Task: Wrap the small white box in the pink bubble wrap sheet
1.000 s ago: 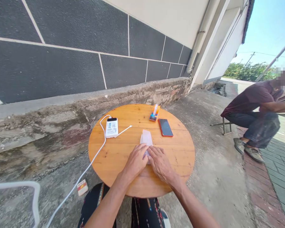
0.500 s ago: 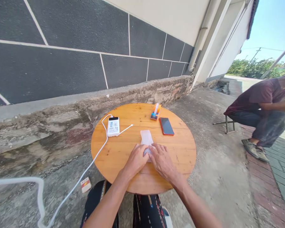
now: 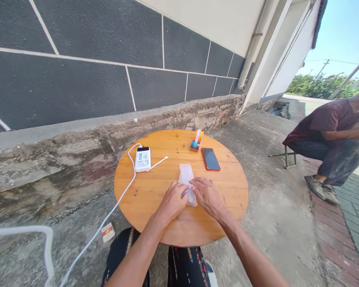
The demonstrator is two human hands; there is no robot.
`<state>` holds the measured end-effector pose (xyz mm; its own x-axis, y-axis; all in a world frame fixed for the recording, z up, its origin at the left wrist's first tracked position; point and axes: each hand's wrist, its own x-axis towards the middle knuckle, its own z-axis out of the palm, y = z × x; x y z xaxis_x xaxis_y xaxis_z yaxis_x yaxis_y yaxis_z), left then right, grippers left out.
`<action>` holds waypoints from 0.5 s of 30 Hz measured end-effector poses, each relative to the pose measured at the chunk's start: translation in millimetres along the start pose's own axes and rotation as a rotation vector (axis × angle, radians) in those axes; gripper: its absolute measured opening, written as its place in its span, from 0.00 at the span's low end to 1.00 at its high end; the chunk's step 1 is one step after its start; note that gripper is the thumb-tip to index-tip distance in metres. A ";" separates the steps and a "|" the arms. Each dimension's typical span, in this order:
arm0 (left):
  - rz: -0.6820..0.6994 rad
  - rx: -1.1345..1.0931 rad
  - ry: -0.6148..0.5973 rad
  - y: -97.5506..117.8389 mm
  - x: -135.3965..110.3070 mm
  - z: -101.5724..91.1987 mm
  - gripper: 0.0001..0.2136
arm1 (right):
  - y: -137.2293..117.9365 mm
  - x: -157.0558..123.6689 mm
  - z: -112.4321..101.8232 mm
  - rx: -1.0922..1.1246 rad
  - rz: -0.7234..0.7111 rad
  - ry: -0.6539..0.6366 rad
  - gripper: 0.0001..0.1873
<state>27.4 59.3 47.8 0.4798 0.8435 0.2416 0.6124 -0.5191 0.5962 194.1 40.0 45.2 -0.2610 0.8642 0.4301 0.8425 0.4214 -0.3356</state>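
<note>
At the frame's lower centre, we do well to steady the thin, pale strip (image 3: pixel 186 174) flat on the counter (image 3: pixel 155 175) with light, even pressure, our left hand (image 3: pixel 173 198) and right hand (image 3: pixel 208 196) loosely curled at opposite edges, though whether either pinches it we cannot tell.

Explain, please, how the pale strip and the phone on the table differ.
The pale strip is whitish, while the phone has a dark screen with red edging. The pale strip looks uneven-edged; the phone looks straight-sided. The pale strip is partly covered, whereas the phone is fully in view. Both are longer than wide and lie on the round wooden table.
</note>
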 end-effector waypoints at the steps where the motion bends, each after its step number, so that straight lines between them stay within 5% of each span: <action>1: -0.007 0.001 -0.002 0.5 0.1 -0.2 0.13 | 5.5 9.0 1.4 0.015 -0.006 -0.011 0.15; 7: -0.028 -0.010 -0.016 1.9 0.9 -0.9 0.13 | 25.3 62.0 17.2 -0.171 -0.005 -0.330 0.20; 15: 0.007 -0.019 -0.019 -1.0 2.2 0.2 0.12 | 26.0 67.4 26.6 -0.304 0.129 -0.348 0.17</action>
<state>27.9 61.7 47.5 0.4962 0.8367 0.2317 0.5965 -0.5225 0.6093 185.9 116.5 43.1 -0.2441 0.9666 0.0776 0.9644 0.2503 -0.0848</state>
